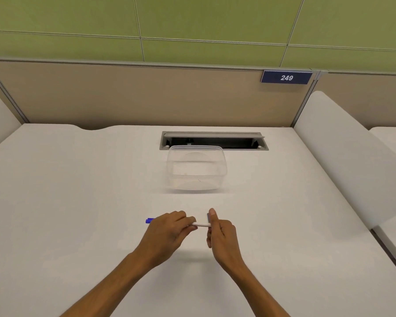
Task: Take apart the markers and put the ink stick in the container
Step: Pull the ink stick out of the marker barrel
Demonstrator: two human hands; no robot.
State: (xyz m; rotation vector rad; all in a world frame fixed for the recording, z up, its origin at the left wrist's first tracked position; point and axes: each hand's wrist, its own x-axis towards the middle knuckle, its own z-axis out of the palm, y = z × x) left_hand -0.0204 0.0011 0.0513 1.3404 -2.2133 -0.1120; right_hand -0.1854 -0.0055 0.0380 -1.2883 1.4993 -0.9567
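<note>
Mid-desk on a bare white table (78, 202), left hand (167, 232) and right hand (222, 234) pinch a slim white marker (201, 224), near a clear plastic container (196, 170).

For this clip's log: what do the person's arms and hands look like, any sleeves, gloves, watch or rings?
Both forearms are bare right down to the bottom edge of the picture: no sleeves show. The left hand and right hand are ungloved. No watch, bracelet or ring shows on either wrist or on the visible fingers.
</note>
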